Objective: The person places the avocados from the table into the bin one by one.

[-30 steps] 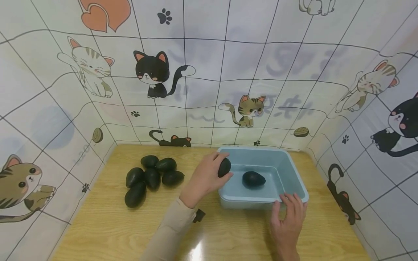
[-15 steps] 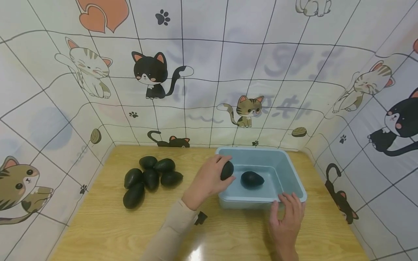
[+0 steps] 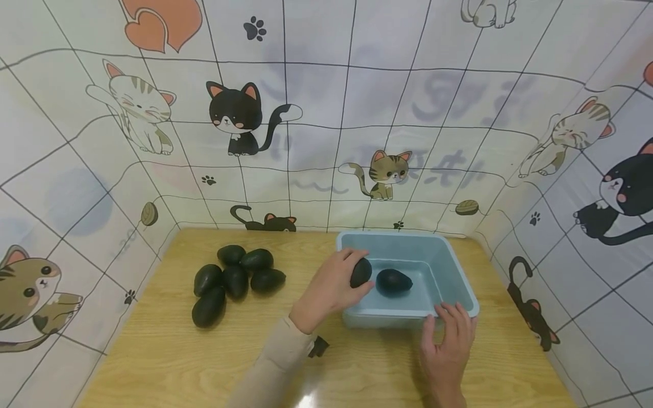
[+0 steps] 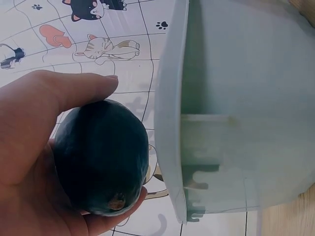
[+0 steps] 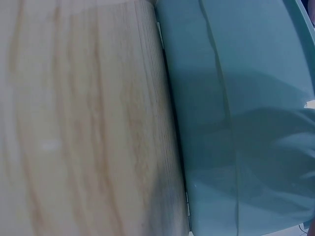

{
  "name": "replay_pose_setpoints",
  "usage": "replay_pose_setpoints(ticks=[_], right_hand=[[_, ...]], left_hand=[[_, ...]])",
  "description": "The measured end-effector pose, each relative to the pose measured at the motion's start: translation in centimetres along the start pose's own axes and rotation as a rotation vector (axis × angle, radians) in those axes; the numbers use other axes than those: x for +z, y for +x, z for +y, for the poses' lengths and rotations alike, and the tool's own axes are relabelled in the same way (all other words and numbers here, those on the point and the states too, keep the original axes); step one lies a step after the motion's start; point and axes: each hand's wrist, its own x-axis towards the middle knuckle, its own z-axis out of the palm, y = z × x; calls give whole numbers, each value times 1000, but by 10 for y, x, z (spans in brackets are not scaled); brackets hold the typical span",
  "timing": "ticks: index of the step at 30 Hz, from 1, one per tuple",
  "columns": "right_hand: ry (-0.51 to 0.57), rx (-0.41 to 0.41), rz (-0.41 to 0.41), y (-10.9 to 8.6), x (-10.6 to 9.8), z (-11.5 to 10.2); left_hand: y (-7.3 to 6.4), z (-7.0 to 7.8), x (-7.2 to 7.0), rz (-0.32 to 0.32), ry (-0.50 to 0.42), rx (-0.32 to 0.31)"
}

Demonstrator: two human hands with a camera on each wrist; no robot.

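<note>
My left hand (image 3: 330, 286) grips a dark green avocado (image 3: 360, 273) over the left side of the light blue plastic bin (image 3: 451, 266). In the left wrist view, thumb and fingers wrap the avocado (image 4: 101, 152), its stem-end spot showing, beside the bin's wall (image 4: 170, 108). A second avocado (image 3: 394, 281) lies on the bin floor. With its fingertips on the bin's front rim near the right corner, my right hand (image 3: 449, 340) rests lightly. The right wrist view holds only the bin's outer side (image 5: 236, 123) and the table, with almost none of the hand.
Several loose avocados (image 3: 236, 281) lie clustered on the left of the wooden table (image 3: 153, 362). A cat-printed covering (image 3: 316, 113) rises behind the table and along both sides. Near the left sleeve, a small black mark (image 3: 318, 347) shows on the tabletop.
My left hand has moved slightly right and down with the avocado, further over the bin. The right hand stays on the rim, and the other avocados have not moved.
</note>
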Motion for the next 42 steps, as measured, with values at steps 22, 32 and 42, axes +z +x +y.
replay_pose_setpoints(ticks=[22,32,42], right_hand=[[-6,11,-8,-1,1,-1],[-20,38,-24,-1,1,-1],[11,14,11,-1,2,0]], left_hand=[[-2,3,7,15,-17,24],[-4,-2,6,72,9,42],[-7,-11,7,65,1,-1]])
